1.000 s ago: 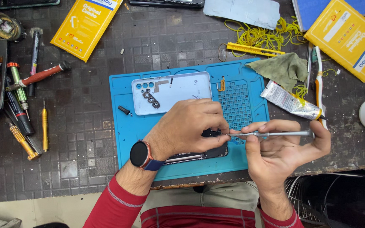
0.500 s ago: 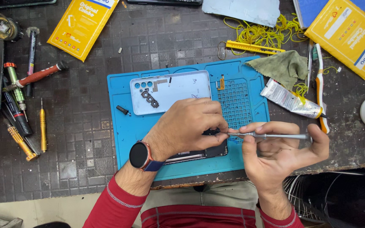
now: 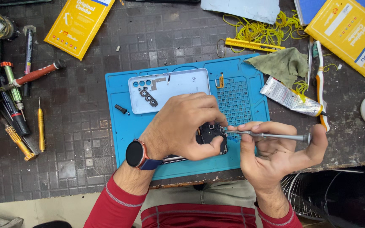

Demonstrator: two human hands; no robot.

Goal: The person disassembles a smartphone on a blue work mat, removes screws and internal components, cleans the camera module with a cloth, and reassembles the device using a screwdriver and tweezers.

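Observation:
My left hand (image 3: 186, 126) rests on an opened black phone (image 3: 211, 136) lying on a blue work mat (image 3: 119, 126), thumb and fingers pinching its upper end. My right hand (image 3: 277, 154) holds a thin silver screwdriver (image 3: 275, 135) level, its tip pointing left at the phone's top edge beside my left fingertips. Most of the phone is hidden under my left hand. A dark watch sits on my left wrist.
The phone's pale back cover (image 3: 170, 88) lies on the mat above my hands. To the left are several screwdrivers and tools (image 3: 17, 105). Green cloth (image 3: 286, 63), glue tube (image 3: 290, 98), toothbrush (image 3: 321, 84), yellow packets (image 3: 79, 23) and yellow wire (image 3: 262, 29) lie around.
The screwdriver tip stays at the phone's top edge. My hands have barely shifted; the view has only moved slightly.

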